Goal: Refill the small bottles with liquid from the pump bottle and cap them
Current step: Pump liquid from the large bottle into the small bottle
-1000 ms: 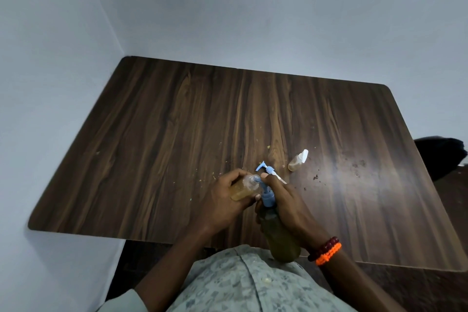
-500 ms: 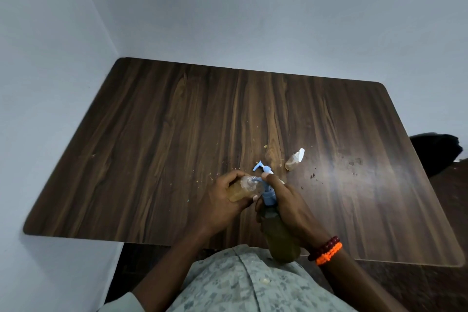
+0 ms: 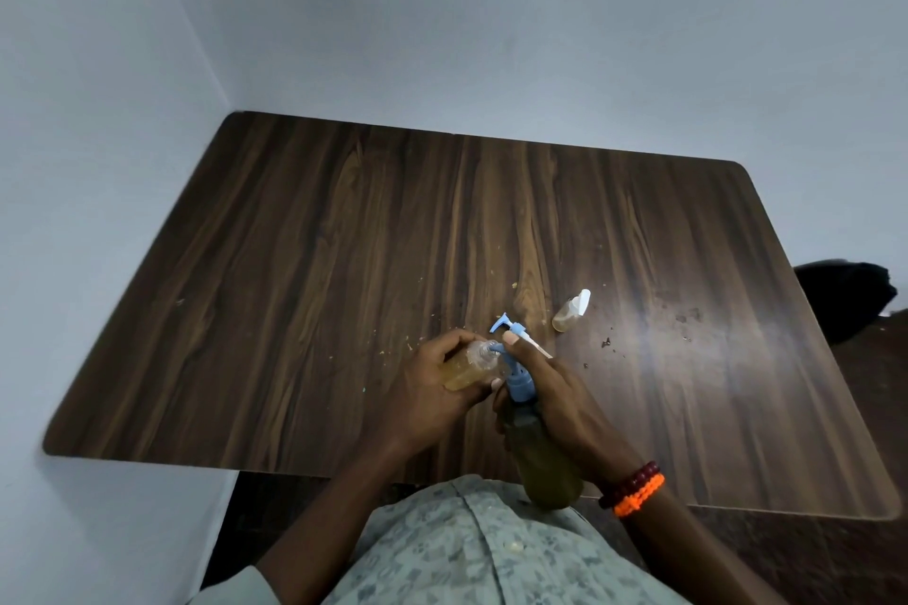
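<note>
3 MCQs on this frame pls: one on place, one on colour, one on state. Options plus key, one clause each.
1. Where is the capped small bottle?
A. on the table, beyond the right hand
B. in the left hand
C. on the floor

2. What colour is the pump head of the pump bottle?
A. red
B. blue
C. black

3. What state is the small bottle held by the left hand?
A. capped
B. lying on the table
C. uncapped, mouth at the pump spout

Key: 1 A, it lies on the table past the right hand. 2 B, the pump is light blue. 3 C, its open neck meets the spout.
</note>
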{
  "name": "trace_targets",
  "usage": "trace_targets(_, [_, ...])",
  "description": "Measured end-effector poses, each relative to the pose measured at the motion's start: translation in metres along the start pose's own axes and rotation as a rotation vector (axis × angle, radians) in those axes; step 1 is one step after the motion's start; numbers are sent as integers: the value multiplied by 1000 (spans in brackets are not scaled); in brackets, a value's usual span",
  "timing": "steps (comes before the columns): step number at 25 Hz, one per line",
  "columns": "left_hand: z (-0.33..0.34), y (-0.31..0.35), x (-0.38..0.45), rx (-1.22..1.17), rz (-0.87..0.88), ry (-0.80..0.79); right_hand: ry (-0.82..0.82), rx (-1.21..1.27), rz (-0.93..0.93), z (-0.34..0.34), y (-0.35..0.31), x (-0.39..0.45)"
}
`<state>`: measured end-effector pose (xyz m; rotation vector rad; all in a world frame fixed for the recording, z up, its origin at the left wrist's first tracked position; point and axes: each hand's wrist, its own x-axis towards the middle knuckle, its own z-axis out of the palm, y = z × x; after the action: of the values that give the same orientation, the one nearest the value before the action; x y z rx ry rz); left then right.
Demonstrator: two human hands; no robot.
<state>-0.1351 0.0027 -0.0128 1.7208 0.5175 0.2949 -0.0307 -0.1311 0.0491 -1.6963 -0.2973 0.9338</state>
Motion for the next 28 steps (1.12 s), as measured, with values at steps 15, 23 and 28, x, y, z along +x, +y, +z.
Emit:
trace_targets(15, [-2, 4, -1, 25, 3, -16, -11, -94, 14, -3, 3, -4])
trace_targets(23, [-4, 2, -3, 45, 10, -43, 7, -116, 3, -4, 3, -4])
trace_targets(28, [-3, 0, -1, 38, 9, -22, -9, -138, -50, -2, 0, -4])
